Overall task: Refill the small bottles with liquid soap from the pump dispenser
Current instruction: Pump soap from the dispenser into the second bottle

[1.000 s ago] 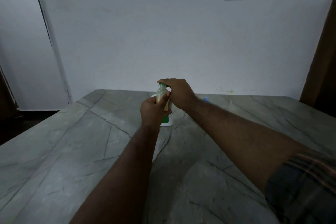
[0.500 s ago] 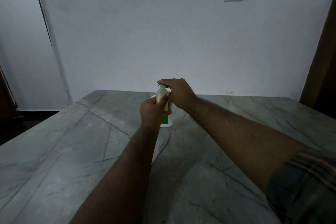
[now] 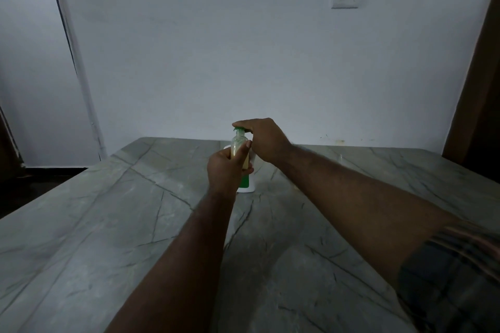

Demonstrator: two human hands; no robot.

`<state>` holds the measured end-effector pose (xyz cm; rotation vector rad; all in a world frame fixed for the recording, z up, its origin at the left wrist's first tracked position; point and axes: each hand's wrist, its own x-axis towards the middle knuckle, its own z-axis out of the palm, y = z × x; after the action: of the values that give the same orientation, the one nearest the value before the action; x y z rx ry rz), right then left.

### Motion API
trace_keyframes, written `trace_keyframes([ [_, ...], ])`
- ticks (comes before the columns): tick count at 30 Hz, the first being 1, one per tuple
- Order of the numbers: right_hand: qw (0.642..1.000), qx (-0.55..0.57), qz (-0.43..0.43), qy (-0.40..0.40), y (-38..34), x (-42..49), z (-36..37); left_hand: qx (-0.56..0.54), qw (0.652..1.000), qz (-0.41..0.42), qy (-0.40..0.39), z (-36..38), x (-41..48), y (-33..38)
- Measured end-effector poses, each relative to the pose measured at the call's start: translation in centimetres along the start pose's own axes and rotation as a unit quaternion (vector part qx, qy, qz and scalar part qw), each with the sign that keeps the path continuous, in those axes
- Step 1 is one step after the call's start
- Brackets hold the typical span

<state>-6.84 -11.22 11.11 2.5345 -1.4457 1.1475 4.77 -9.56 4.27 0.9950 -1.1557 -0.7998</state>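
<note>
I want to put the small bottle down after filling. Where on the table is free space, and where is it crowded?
The grey table is bare left of the left forearm and between both forearms. Crowded is only the middle back, where the left hand holds the small bottle before the pump dispenser and the right hand lies on the pump.

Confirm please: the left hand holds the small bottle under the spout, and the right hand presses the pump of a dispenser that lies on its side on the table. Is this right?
Not quite. In the head view the dispenser stands upright on the table, not on its side. The rest holds: the left hand holds the small bottle under the spout, and the right hand presses the pump.
</note>
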Motion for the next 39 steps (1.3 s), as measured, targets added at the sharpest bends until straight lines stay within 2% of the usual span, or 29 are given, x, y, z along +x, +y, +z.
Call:
trace_keyframes([
  [7, 1.0, 0.023, 0.003, 0.021, 0.5, -0.5, 0.9, 0.02, 1.0, 0.013, 0.002, 0.0, -0.1, -0.1],
  [14, 1.0, -0.004, -0.01, 0.003, 0.3, 0.1, 0.3, 0.019, 1.0, 0.008, 0.003, 0.0, 0.2, -0.2],
  [19, 0.999, 0.025, -0.001, 0.029, 0.6, -0.3, 1.0, 0.01, 1.0, 0.016, 0.003, 0.0, 0.1, -0.2],
  [39, 1.0, 0.007, -0.004, 0.006, 0.5, -0.1, 0.4, 0.025, 1.0, 0.014, 0.012, 0.3, 0.1, -0.3],
])
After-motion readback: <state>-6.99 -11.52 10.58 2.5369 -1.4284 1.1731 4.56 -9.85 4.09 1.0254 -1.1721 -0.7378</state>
